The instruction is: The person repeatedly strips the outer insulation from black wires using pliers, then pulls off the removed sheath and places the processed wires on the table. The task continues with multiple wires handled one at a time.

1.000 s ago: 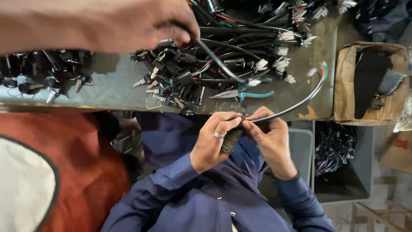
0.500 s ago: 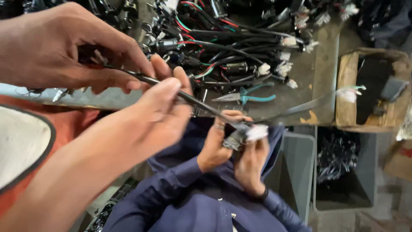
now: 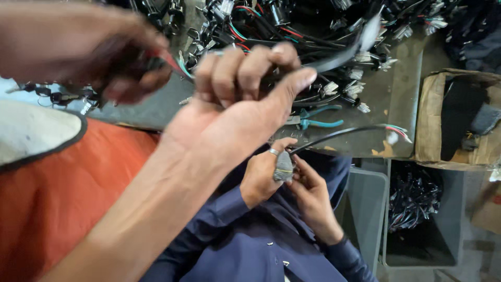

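Cable (image 3: 334,60) now higher, right hand (image 3: 235,109) fist-closed

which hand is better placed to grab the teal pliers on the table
Right, probably. The right hand sits just beside the teal pliers, though its fingers grip a black cable. The left hand is farther off, closed on coloured wires.

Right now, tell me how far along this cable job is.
Done: hard to judge; a bin beside the table holds bundled black cables. In hand: left hand and right hand both grip one black cable. Left: a tangled pile of wired connectors lies on the table.
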